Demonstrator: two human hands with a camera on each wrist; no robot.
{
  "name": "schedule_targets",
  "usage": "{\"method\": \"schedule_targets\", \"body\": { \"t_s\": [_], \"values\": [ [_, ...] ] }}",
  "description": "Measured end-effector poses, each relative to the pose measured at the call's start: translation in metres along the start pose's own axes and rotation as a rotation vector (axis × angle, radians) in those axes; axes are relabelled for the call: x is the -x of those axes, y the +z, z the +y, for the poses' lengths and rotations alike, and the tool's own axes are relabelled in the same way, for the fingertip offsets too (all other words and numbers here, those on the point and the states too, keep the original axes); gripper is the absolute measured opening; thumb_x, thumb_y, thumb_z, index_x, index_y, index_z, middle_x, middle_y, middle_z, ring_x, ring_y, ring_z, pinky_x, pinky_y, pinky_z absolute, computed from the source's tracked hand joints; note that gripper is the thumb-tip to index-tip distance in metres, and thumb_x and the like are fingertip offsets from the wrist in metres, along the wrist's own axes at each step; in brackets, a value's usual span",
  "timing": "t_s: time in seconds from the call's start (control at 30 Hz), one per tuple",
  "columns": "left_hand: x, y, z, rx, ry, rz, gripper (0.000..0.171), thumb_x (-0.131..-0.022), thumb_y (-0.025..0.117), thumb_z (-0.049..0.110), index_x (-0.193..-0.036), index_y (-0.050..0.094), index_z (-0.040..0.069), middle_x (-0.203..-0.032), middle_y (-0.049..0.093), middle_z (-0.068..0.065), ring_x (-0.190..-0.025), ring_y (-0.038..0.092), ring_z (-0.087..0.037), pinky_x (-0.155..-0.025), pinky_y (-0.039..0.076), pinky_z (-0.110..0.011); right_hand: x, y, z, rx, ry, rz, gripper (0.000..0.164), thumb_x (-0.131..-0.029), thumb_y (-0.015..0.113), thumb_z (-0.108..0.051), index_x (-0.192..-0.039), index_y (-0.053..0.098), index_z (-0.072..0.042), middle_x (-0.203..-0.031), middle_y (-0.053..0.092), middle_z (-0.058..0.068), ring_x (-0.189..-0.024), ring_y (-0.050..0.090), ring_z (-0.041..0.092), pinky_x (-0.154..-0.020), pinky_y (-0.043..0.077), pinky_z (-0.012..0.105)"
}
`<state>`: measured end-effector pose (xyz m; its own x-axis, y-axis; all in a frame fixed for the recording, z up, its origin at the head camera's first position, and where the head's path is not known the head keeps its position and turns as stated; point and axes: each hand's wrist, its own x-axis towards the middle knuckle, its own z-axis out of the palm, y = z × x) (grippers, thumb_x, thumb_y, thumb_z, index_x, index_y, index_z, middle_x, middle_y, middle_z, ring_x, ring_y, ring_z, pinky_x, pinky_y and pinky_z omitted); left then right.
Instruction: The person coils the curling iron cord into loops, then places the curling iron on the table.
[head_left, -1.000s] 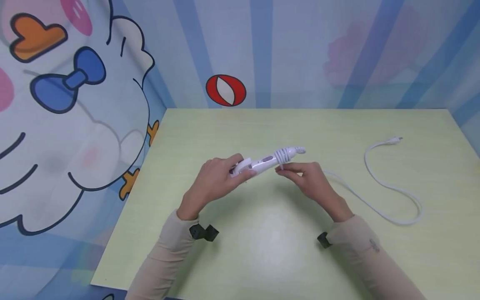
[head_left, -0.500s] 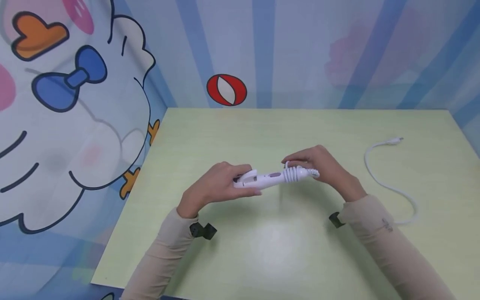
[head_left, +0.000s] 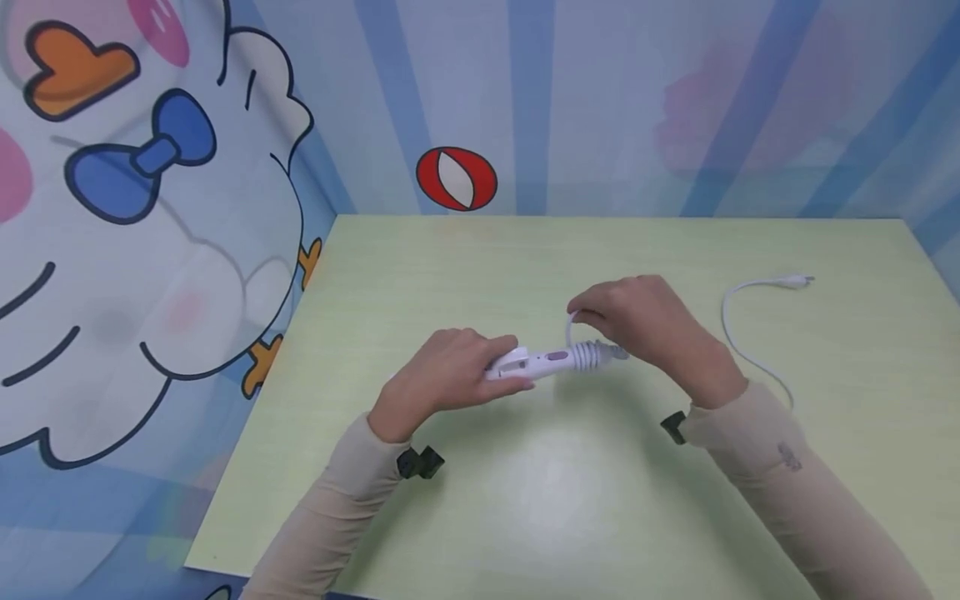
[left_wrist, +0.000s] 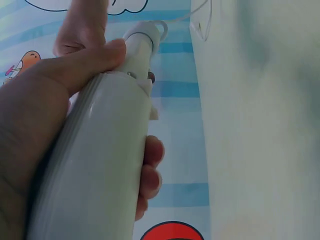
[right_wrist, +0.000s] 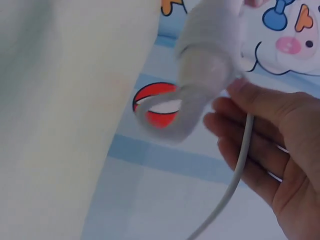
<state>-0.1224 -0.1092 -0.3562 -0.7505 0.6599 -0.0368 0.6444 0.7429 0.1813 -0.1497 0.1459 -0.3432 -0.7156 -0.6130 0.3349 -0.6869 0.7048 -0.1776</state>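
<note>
A white curling iron [head_left: 546,364] is held over the table, its handle end pointing right. My left hand [head_left: 453,373] grips it by the clamp end, fingers curled round the body; the left wrist view shows the thick white barrel [left_wrist: 95,165] close up. Several turns of white cord [head_left: 587,357] are wound round the handle. Above the handle, my right hand [head_left: 651,327] pinches the cord between thumb and fingers. In the right wrist view the free cord [right_wrist: 234,182] runs down past the palm, and the cord makes a loop [right_wrist: 167,127] at the handle's end.
The cord's loose tail [head_left: 738,342] lies on the right of the pale green table [head_left: 465,267], ending in a two-pin plug [head_left: 795,282]. Walls with cartoon pictures [head_left: 456,178] stand behind the table and along its left side.
The right hand has moved from below the handle up and over to its far side, carrying the cord round it. The iron is lower and more level. Less cord lies on the table.
</note>
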Motion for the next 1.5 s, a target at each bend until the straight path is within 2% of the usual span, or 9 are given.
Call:
{"method": "schedule_targets", "body": {
  "t_s": [0.13,0.23,0.47,0.6,0.87,1.0,1.1,1.27,1.5],
  "values": [
    [-0.004,0.004,-0.002,-0.032,-0.059,0.007,0.040,-0.084,0.050,0.061,-0.095,0.052,0.023,-0.062,0.049,0.007,-0.050,0.046,-0.007,-0.044,0.033,-0.022,0.003,-0.002,-0.017,0.064,0.040,0.010,0.011,-0.080,0.071,-0.015,-0.091,0.072,-0.013,-0.082,0.070,-0.001,-0.060,0.062,0.014,-0.050,0.044,0.032],
    [-0.006,0.006,-0.005,-0.058,-0.094,0.029,0.040,-0.084,0.049,0.061,-0.097,0.052,0.023,-0.063,0.049,0.007,-0.050,0.046,-0.009,-0.044,0.033,-0.022,0.005,0.000,-0.028,0.030,0.106,0.010,0.010,-0.081,0.070,-0.015,-0.090,0.071,-0.010,-0.076,0.068,0.000,-0.054,0.055,0.012,-0.050,0.042,0.030],
    [-0.009,0.009,-0.016,-0.069,-0.183,0.105,0.041,-0.085,0.048,0.060,-0.098,0.051,0.021,-0.061,0.048,0.003,-0.049,0.045,-0.012,-0.043,0.033,-0.025,0.013,0.011,-0.042,-0.225,0.354,-0.022,0.017,-0.089,0.062,-0.022,-0.095,0.067,-0.008,-0.063,0.061,-0.003,-0.051,0.053,0.006,-0.048,0.039,0.027],
    [-0.009,0.007,-0.021,-0.040,-0.229,0.147,0.042,-0.084,0.049,0.061,-0.098,0.051,0.021,-0.062,0.049,0.003,-0.050,0.046,-0.013,-0.044,0.034,-0.026,0.020,0.021,-0.044,-0.369,0.409,-0.002,0.020,-0.091,0.059,-0.022,-0.100,0.067,-0.007,-0.071,0.066,-0.001,-0.060,0.061,0.008,-0.050,0.042,0.027],
    [-0.007,0.002,-0.023,0.049,-0.230,0.219,0.041,-0.084,0.050,0.060,-0.097,0.052,0.021,-0.064,0.050,0.004,-0.051,0.047,-0.012,-0.045,0.036,-0.026,0.035,0.047,-0.035,-0.468,0.385,0.127,0.025,-0.088,0.062,-0.021,-0.108,0.068,-0.007,-0.092,0.071,0.003,-0.069,0.062,0.010,-0.056,0.044,0.027],
    [-0.006,0.004,-0.021,0.087,-0.216,0.253,0.040,-0.084,0.052,0.059,-0.095,0.053,0.020,-0.062,0.049,0.004,-0.051,0.046,-0.011,-0.045,0.035,-0.026,0.036,0.056,-0.030,-0.495,0.362,0.132,0.024,-0.088,0.063,-0.022,-0.107,0.069,-0.008,-0.097,0.070,0.003,-0.068,0.060,0.010,-0.054,0.043,0.026],
    [-0.005,0.002,-0.019,0.126,-0.198,0.236,0.040,-0.084,0.052,0.058,-0.095,0.053,0.020,-0.062,0.049,0.004,-0.051,0.046,-0.011,-0.046,0.036,-0.026,0.037,0.062,-0.022,-0.518,0.355,0.112,0.024,-0.087,0.063,-0.024,-0.106,0.069,-0.010,-0.099,0.069,0.002,-0.069,0.060,0.011,-0.055,0.043,0.025],
    [-0.004,-0.002,-0.015,0.216,-0.142,0.175,0.039,-0.085,0.049,0.059,-0.093,0.052,0.022,-0.063,0.049,0.005,-0.052,0.047,-0.010,-0.048,0.036,-0.026,0.036,0.071,-0.002,-0.550,0.282,0.147,0.019,-0.084,0.067,-0.018,-0.101,0.071,-0.011,-0.096,0.070,0.001,-0.089,0.066,0.014,-0.066,0.048,0.028],
    [-0.001,-0.004,-0.015,0.349,-0.051,0.094,0.034,-0.084,0.052,0.058,-0.089,0.052,0.024,-0.064,0.050,0.006,-0.054,0.048,-0.009,-0.050,0.037,-0.026,0.032,0.067,0.018,-0.495,0.181,0.197,0.014,-0.077,0.072,-0.005,-0.091,0.071,-0.004,-0.091,0.070,0.010,-0.083,0.065,0.018,-0.068,0.050,0.036]
  ]
}}
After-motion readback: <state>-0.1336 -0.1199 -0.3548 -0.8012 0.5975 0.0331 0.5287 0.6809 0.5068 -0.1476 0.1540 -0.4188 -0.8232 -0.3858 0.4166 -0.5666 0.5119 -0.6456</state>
